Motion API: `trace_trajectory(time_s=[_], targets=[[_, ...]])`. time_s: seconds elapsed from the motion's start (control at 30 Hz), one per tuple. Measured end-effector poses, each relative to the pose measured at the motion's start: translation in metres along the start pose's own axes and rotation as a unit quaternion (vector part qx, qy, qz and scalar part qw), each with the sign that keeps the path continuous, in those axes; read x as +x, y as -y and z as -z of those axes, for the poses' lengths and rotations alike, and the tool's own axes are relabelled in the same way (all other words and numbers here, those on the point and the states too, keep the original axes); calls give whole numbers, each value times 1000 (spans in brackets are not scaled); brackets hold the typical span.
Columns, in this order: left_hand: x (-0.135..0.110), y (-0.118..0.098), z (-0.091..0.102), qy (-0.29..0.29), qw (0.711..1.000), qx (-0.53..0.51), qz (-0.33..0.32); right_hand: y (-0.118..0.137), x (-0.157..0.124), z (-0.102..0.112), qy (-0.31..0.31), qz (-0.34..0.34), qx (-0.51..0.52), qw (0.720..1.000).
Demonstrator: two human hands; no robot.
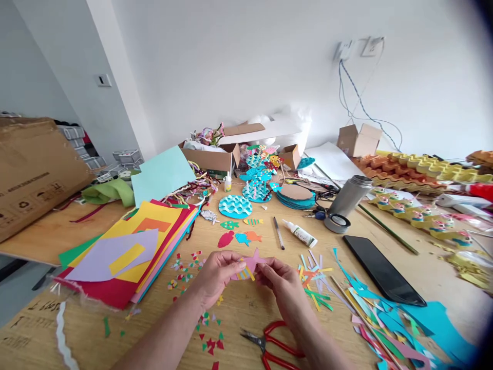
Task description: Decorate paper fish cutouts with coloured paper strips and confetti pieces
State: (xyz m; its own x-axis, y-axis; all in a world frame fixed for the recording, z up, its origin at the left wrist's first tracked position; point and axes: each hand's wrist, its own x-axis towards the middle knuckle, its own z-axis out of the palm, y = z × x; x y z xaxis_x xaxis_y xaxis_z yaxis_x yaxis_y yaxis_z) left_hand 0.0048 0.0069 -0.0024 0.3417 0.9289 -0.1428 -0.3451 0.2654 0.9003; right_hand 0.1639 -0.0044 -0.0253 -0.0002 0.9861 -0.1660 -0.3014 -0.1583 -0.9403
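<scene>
My left hand (217, 275) and my right hand (280, 280) meet over the wooden table (250, 318) and pinch a small pink paper fish (250, 263) with yellow stripes between their fingertips. Both hands are closed on it. Just beyond lie finished paper fish: a red one (225, 239), a green one (229, 225) and a blue and orange pair (248, 237). Red-handled scissors (271, 344) lie near my right wrist.
A stack of coloured paper sheets (131, 249) lies at the left. Paper strips and teal offcuts (385, 318) spread at the right beside a black phone (383, 270). A glue bottle (301, 234), pen (279, 233), steel flask (346, 200), blue wave discs (235, 206) and cardboard boxes (211, 156) stand farther back.
</scene>
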Motion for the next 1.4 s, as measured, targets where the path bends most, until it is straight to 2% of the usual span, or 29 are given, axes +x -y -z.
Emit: trace_trajectory(time_s=[0.3, 0.5, 0.7, 1.07, 1.23, 1.4], targets=[[3, 9, 6, 18, 999, 37, 4, 2, -1, -3, -21, -5, 86, 996], [1, -1, 4, 29, 998, -56, 25, 6, -3, -2, -22, -1, 103, 994], [1, -6, 7, 26, 992, -125, 21, 5, -4, -5, 4, 5, 37, 999], [0, 1, 5, 17, 1000, 27, 0, -2, 1, -2, 16, -5, -126, 992], [2, 2, 4, 1, 1000, 4, -9, -1, 1, -2, 33, -4, -138, 990], [3, 1, 5, -8, 1000, -29, -4, -3, 0, 1, 20, -18, -158, 987]])
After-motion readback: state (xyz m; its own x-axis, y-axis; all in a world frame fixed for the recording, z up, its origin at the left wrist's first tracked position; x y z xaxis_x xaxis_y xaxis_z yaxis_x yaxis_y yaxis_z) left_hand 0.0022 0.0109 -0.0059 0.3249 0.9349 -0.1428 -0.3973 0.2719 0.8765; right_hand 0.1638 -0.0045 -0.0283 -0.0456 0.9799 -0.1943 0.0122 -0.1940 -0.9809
